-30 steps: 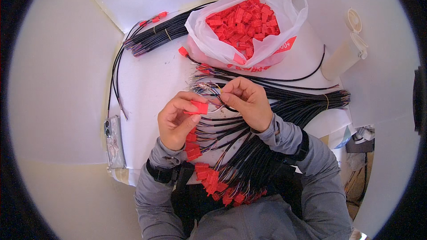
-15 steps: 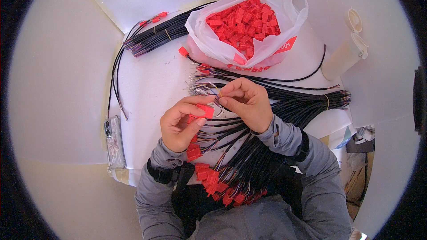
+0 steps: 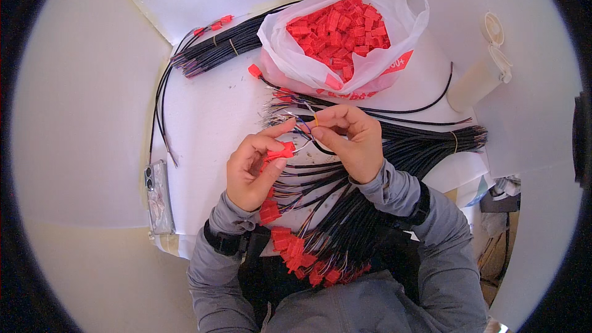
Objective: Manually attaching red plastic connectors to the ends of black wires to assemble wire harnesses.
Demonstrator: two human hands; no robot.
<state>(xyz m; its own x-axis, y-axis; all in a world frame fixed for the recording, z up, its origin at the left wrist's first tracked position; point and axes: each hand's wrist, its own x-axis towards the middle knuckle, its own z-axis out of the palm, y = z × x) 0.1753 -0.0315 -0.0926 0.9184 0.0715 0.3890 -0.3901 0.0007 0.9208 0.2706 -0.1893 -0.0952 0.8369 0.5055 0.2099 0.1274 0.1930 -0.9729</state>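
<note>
Gripping a red connector (image 3: 280, 150) between thumb and bent fingers, the left hand (image 3: 248, 174) is over the middle of the white worktop (image 3: 200, 117), its index finger stretched toward the right hand (image 3: 359, 147). That hand pinches thin coloured wires (image 3: 304, 124), orange and blue among them, between thumb and forefinger, just beside the connector; a white wire curves from the connector toward these fingertips. Beneath the hands, black cables (image 3: 414, 139) run from a banded end near the worktop's right edge, and others fan down to its near edge, where wired red connectors (image 3: 295, 250) lie clustered. Toward the far edge stands a white plastic bag (image 3: 295, 75) filled with loose red pieces (image 3: 336, 32). A tied bundle (image 3: 222, 49) of cables lies by the far left corner, a phone (image 3: 160, 200) lies along the left edge, and a cream container (image 3: 476, 85) stands by the right edge, lid open.
</note>
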